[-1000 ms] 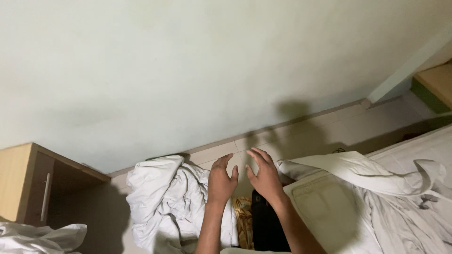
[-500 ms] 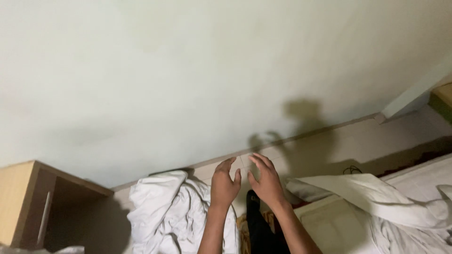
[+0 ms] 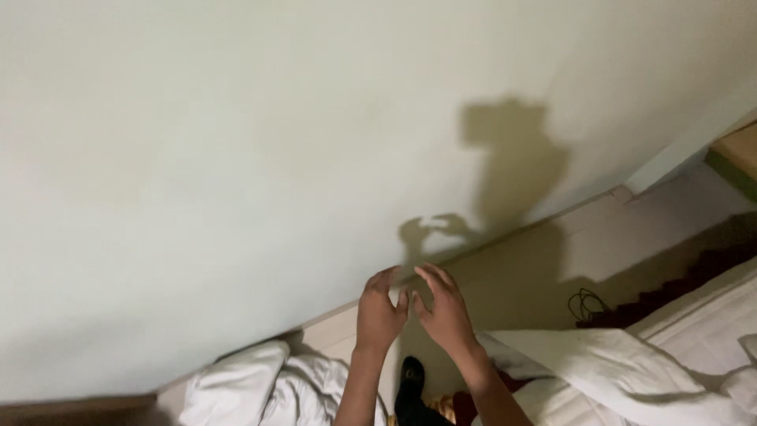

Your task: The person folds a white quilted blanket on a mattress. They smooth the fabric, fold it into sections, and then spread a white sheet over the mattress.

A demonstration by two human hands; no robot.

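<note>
In front of the pale green wall [image 3: 236,158] | left hand [image 3: 378,312], right hand [image 3: 443,312] raised together, fingers loosely spread, holding nothing | crumpled white bedsheet [image 3: 252,390] below | keep wrists steady.

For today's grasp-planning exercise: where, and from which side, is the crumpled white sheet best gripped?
Probably its raised top fold, from above: the crumpled white sheet bulges upward there, so fingers can pinch around the ridge. The left hand hovers nearest.

We see a pale greenish-white wall [image 3: 236,158] carrying a grey shadow [image 3: 512,158]. Below lie plain white sheets [image 3: 631,371] (no pattern on them), a black cable [image 3: 587,304] and a dark red carpet [image 3: 694,276].
</note>
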